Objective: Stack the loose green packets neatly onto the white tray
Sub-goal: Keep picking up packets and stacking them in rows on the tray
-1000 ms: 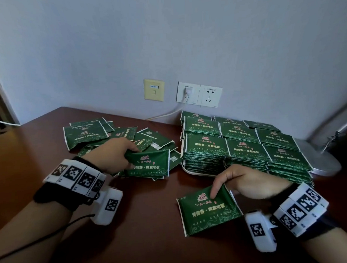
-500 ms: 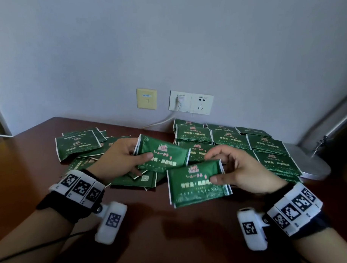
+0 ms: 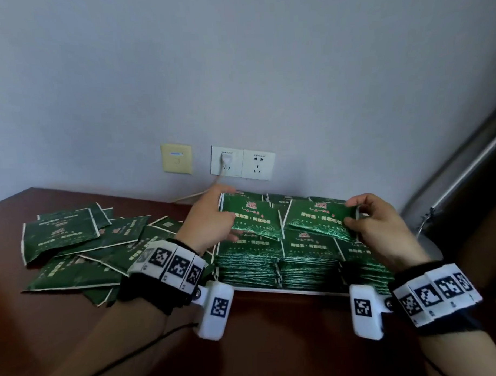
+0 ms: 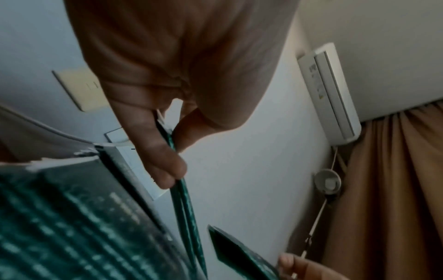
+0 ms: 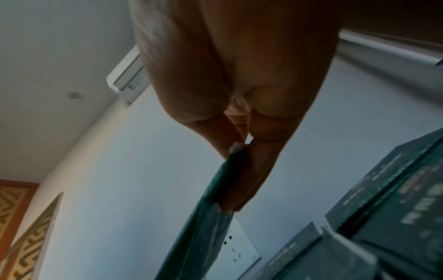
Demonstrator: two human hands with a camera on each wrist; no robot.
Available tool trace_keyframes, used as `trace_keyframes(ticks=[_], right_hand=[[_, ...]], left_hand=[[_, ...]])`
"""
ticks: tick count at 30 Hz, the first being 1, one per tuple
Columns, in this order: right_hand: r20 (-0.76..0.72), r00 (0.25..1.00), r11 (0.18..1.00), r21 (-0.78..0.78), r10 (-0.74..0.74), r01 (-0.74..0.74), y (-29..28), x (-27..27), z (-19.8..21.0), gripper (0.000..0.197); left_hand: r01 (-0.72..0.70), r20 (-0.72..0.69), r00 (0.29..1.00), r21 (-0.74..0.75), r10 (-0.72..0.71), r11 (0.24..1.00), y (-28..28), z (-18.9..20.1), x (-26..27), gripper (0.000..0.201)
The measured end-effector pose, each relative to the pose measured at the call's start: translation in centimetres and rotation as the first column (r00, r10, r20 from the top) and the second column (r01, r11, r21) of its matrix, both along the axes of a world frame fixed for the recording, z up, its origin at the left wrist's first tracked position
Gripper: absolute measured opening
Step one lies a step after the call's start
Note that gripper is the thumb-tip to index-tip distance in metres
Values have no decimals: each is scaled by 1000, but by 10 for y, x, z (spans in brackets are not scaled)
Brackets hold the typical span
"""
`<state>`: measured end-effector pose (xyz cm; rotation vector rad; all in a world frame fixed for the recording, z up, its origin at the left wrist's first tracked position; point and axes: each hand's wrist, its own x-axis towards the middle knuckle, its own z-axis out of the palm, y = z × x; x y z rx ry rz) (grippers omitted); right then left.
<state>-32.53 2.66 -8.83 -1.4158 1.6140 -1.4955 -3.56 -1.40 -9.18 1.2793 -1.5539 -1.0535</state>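
Wall air conditioner [image 4: 330, 91] shows only from wrists; hands pinch packets.

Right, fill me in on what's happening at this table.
A person is moving green packets onto a white tray. The left hand holds one packet by its left edge, and the right hand pinches another packet by its right edge. Both are held above the stacked packets that already fill the tray. A loose pile of packets waits on the brown table to the left.
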Motion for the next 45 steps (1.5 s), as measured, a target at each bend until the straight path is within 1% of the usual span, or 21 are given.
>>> trace_keyframes(ticks=[3, 5, 6, 9, 11, 13, 14, 15, 18, 21, 24, 26, 30, 31, 33, 35, 36, 38, 41, 43, 45], right_hand=[[-110, 993, 993, 114, 41, -28, -6, -7, -6, 33], [-231, 969, 981, 190, 90, -46, -11, -9, -10, 34], [-291, 951, 974, 223, 105, -39, -13, -10, -12, 36], [-472, 875, 961, 275, 107, 31, -15, -8, -12, 39], [-622, 779, 967, 238, 80, 91, -15, -4, -11, 34], [-714, 699, 977, 172, 36, 126, -13, 4, -10, 19], [-726, 687, 978, 169, 41, 121, -12, 8, -10, 9], [-734, 676, 977, 185, 66, 105, -10, 11, -10, 11], [-739, 634, 936, 346, 229, 65, -6, 17, -9, 42], [-753, 586, 907, 415, 299, 71, -4, 23, -9, 59], [-758, 590, 910, 405, 280, 89, -3, 28, -9, 57], [-770, 576, 913, 396, 275, 94, -2, 28, -9, 56], [-795, 543, 916, 386, 269, 111, -1, 26, -8, 58], [-800, 537, 916, 384, 268, 114, 0, 26, -6, 58], [-805, 527, 916, 385, 273, 114, 2, 25, -4, 60], [-822, 509, 931, 351, 256, 97, 4, 27, 0, 63], [-831, 502, 946, 316, 241, 69, 6, 30, 2, 62], [-829, 499, 963, 266, 251, -41, 12, 45, 7, 56], [-761, 521, 922, 305, 387, -240, 26, 82, 9, 45], [-721, 488, 867, 354, 491, -350, 32, 113, 3, 40], [-698, 429, 810, 405, 573, -424, 32, 145, -7, 39]], left_hand=[[-8, 200, 980, -26, 13, 1000, -5, -10, -2, 33], [-22, 340, 939, -87, 50, 996, -7, -16, -1, 24], [-20, 425, 902, -126, 72, 992, -7, -17, -2, 21], [-11, 643, 752, -204, 143, 979, -7, -21, -4, 20], [-7, 734, 662, -196, 152, 981, -5, -20, -6, 21], [-5, 789, 597, -176, 144, 984, -2, -17, -6, 27], [1, 811, 570, -160, 131, 987, -1, -16, -5, 35], [14, 834, 542, -137, 108, 990, 0, -15, -4, 45], [71, 877, 480, -44, 5, 996, 4, -14, -3, 70], [102, 886, 463, -22, -28, 995, 7, -18, -6, 77], [107, 878, 478, -75, 15, 991, 8, -18, -9, 66], [106, 883, 467, -96, 36, 990, 9, -16, -10, 60], [120, 898, 439, -82, 21, 989, 12, -13, -10, 61], [128, 894, 448, -63, -1, 990, 13, -11, -8, 63], [141, 859, 508, -22, -53, 990, 13, -3, 6, 62], [121, 822, 565, -4, -66, 993, 8, 7, 32, 53], [87, 826, 561, 1, -50, 996, 2, 9, 49, 50], [-8, 856, 516, 16, -9, 1000, -11, 6, 86, 47], [-89, 901, 433, 21, 20, 996, -24, -15, 133, 46], [-88, 907, 419, 73, -29, 993, -28, -27, 152, 54], [-63, 895, 437, 130, -90, 989, -28, -32, 165, 71]])
